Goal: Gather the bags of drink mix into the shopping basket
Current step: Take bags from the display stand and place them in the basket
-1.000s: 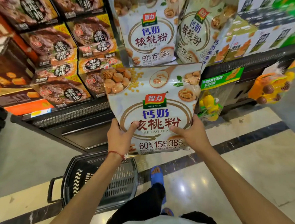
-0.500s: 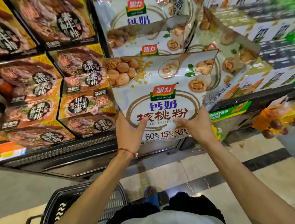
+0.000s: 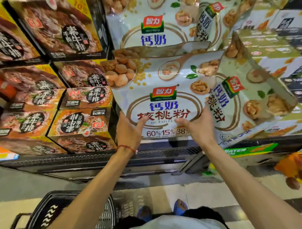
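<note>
the bag [image 3: 165,96] stands pinched between left fingers [image 3: 142,122] and right fingers [image 3: 182,121].

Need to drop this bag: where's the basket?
Head view, bottom left: the basket sits on the floor under the left forearm, left of the blue sandals.

A black metal store shelf [image 3: 79,158] carries stacked yellow-and-brown boxes [image 3: 78,121] at left, above a pale, glossy tiled floor [image 3: 254,191].
</note>
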### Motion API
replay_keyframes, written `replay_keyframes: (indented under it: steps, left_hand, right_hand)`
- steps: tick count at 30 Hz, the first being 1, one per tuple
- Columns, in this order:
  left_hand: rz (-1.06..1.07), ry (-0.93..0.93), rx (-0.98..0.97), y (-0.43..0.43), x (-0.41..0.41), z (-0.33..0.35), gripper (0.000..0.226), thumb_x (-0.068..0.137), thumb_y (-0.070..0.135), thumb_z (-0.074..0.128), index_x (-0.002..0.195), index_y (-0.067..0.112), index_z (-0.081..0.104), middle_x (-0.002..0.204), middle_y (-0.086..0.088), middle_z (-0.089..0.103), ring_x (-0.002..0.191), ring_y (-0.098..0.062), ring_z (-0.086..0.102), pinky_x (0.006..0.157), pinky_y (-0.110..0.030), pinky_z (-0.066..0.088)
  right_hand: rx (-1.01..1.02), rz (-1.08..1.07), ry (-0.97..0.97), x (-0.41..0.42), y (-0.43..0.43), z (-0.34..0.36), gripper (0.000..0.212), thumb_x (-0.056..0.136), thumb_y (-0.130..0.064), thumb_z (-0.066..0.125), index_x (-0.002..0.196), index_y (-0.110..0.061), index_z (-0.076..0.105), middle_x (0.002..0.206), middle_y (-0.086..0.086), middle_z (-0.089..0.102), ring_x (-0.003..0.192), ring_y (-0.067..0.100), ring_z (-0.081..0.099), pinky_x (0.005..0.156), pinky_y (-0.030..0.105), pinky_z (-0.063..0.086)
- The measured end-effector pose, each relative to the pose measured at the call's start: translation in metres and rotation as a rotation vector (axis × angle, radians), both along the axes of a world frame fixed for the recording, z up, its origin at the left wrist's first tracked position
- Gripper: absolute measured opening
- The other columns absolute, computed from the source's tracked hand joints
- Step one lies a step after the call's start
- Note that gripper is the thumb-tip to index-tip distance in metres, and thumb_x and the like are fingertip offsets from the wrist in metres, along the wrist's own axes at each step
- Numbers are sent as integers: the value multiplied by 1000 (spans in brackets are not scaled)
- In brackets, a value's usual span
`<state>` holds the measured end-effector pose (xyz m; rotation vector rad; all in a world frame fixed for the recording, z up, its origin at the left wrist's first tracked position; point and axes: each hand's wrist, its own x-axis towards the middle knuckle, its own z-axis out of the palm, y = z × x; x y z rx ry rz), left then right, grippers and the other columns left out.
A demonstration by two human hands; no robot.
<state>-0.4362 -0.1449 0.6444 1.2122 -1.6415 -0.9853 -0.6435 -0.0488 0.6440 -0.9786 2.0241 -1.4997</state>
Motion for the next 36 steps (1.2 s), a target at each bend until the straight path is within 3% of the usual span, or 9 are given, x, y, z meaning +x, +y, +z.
replay_keyframes:
  steps: [6, 9, 13, 20, 25, 29, 36]
  left_hand:
    - [42, -4, 107, -13, -16, -19, 64, 83, 33, 81, 138, 25, 50, 126, 5, 68, 115, -12, 65, 99, -41, 56]
    - [45, -21, 94, -16, -18, -23, 65, 84, 37, 79, 139, 24, 47, 127, 5, 67, 114, -11, 65, 95, -34, 56]
    - [45, -79, 85, -22, -19, -26, 59, 83, 45, 77, 131, 33, 45, 124, 7, 68, 112, -11, 65, 90, -35, 57]
    - [41, -56, 101, -28, -21, -26, 57, 84, 45, 77, 131, 28, 48, 120, 8, 69, 108, -8, 67, 85, -27, 57]
    - [46, -48, 139, -29, -20, -30, 56, 81, 50, 76, 123, 46, 40, 120, 5, 67, 104, -13, 69, 82, -46, 62]
    - [28, -23, 142, -28, -18, -32, 56, 84, 42, 76, 127, 42, 40, 124, 5, 66, 108, -12, 68, 86, -46, 61]
    - [-11, -58, 68, -27, -10, -28, 66, 82, 40, 81, 136, 27, 45, 131, 5, 61, 118, -9, 62, 96, -43, 57]
  right_hand:
    - [35, 21, -21, -13, -13, -19, 66, 76, -14, 91, 133, -19, 56, 126, -3, 71, 118, 13, 67, 104, 49, 55]
    - [29, 56, -37, -15, -15, -22, 71, 79, -18, 89, 139, -20, 51, 131, -3, 68, 123, 12, 64, 108, 46, 53]
    - [17, 74, -50, -15, -16, -22, 72, 83, -20, 87, 142, -19, 46, 132, -6, 66, 122, 0, 62, 103, 27, 51]
    - [41, 41, -72, -12, -21, -29, 71, 84, -16, 85, 140, -23, 43, 131, -5, 67, 120, 7, 64, 100, 31, 52]
    - [60, 44, -96, -12, -24, -31, 68, 86, -8, 83, 138, -22, 41, 124, -12, 65, 111, -8, 65, 87, 14, 55]
    - [47, 38, -104, -10, -21, -33, 72, 86, -10, 82, 143, -20, 40, 133, -4, 65, 120, 4, 65, 97, 27, 57]
    - [101, -31, -64, -5, -11, -23, 63, 81, -17, 88, 126, -29, 46, 122, -8, 66, 109, -3, 63, 100, 33, 55]
